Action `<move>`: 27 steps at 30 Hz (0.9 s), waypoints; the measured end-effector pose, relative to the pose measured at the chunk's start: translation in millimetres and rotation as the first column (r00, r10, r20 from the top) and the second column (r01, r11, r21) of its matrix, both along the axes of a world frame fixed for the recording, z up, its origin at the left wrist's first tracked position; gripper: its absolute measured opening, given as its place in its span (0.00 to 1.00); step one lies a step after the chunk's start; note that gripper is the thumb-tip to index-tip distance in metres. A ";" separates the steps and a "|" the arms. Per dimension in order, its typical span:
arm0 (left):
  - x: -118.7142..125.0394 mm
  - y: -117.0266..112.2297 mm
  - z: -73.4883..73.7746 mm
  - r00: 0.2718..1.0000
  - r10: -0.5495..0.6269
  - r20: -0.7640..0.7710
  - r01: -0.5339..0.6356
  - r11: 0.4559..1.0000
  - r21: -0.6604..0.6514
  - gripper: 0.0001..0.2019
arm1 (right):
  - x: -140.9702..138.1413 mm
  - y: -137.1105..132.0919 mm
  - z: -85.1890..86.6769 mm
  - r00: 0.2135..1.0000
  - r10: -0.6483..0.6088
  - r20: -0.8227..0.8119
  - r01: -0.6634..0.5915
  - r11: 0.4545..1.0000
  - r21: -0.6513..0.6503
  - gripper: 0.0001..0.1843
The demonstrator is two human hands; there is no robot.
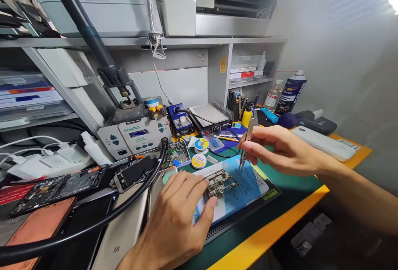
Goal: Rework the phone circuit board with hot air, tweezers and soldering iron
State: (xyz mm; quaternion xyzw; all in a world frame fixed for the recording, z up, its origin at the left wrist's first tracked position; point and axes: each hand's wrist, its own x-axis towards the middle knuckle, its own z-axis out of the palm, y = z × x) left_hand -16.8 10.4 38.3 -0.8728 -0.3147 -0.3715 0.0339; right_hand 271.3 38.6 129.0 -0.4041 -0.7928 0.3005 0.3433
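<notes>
A pair of metal tweezers (248, 139) is pinched in my right hand (276, 149). Its tips point down over the printed blue-and-white sheet (233, 203), just right of a phone circuit board (219, 183). Whether anything sits between the tips is too small to tell. My left hand (178, 212) lies palm down at the board's left side, thumb apart from the fingers. Its fingertips are by the board's edge; whether they press on it cannot be made out. Under the sheet shows a dark perforated mat (214, 232).
At the left stands a grey soldering station (137, 135); its thick black hose (124, 207) curves across several phones. Behind the sheet are a tray of small boards (177, 154) and a solder spool (201, 144). A spray can (290, 93) and bottle (273, 96) stand back right.
</notes>
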 end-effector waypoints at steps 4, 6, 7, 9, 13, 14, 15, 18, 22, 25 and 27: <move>0.0 2.0 1.8 1.000 0.009 -0.006 -0.009 1.000 0.026 0.09 | 2.5 7.8 -9.5 0.991 0.031 0.131 -0.037 0.998 0.041 0.14; -0.7 2.6 1.3 1.000 0.012 -0.007 -0.012 0.999 0.040 0.09 | 4.8 11.9 -11.8 0.984 0.049 0.173 -0.058 0.997 0.045 0.11; -0.9 2.8 0.8 1.000 0.013 -0.007 -0.012 0.999 0.044 0.10 | 6.1 13.8 -12.7 0.979 0.061 0.194 -0.071 0.997 0.043 0.09; -0.8 2.9 -0.3 1.000 0.011 -0.010 -0.011 0.999 0.044 0.10 | 8.3 16.7 -14.7 0.969 0.083 0.233 -0.093 0.995 0.032 0.06; 0.3 3.3 -2.6 1.000 0.008 -0.014 -0.007 0.999 0.041 0.11 | 7.3 14.2 -25.2 0.980 0.053 0.189 -0.061 0.998 0.036 0.05; 0.1 3.6 -3.2 1.000 0.008 -0.021 -0.007 0.999 0.039 0.11 | 5.4 11.1 -29.1 0.994 0.021 0.111 -0.027 0.998 0.055 0.05; -0.4 4.1 -3.8 1.000 0.008 -0.023 -0.007 0.999 0.041 0.11 | 3.0 7.0 -33.0 1.000 -0.014 0.012 0.013 0.996 0.087 0.03; -3.7 5.4 -5.7 0.999 0.005 -0.042 -0.004 1.000 0.030 0.12 | -5.2 -7.5 -41.9 0.984 -0.017 -0.179 0.062 0.967 0.249 0.10; -6.9 5.5 -9.3 0.998 0.011 -0.059 -0.011 1.000 0.008 0.14 | -9.6 -20.8 -46.0 0.978 0.204 0.039 -0.204 0.910 0.361 0.31; -6.1 5.3 -11.4 0.998 0.019 -0.056 -0.018 1.000 0.001 0.14 | -8.0 -22.5 -50.1 0.958 0.249 0.141 -0.286 0.856 0.430 0.33; -5.4 5.1 -11.6 0.998 0.026 -0.056 -0.027 1.000 -0.010 0.14 | -7.5 -21.7 -53.5 0.956 0.246 0.160 -0.293 0.830 0.476 0.29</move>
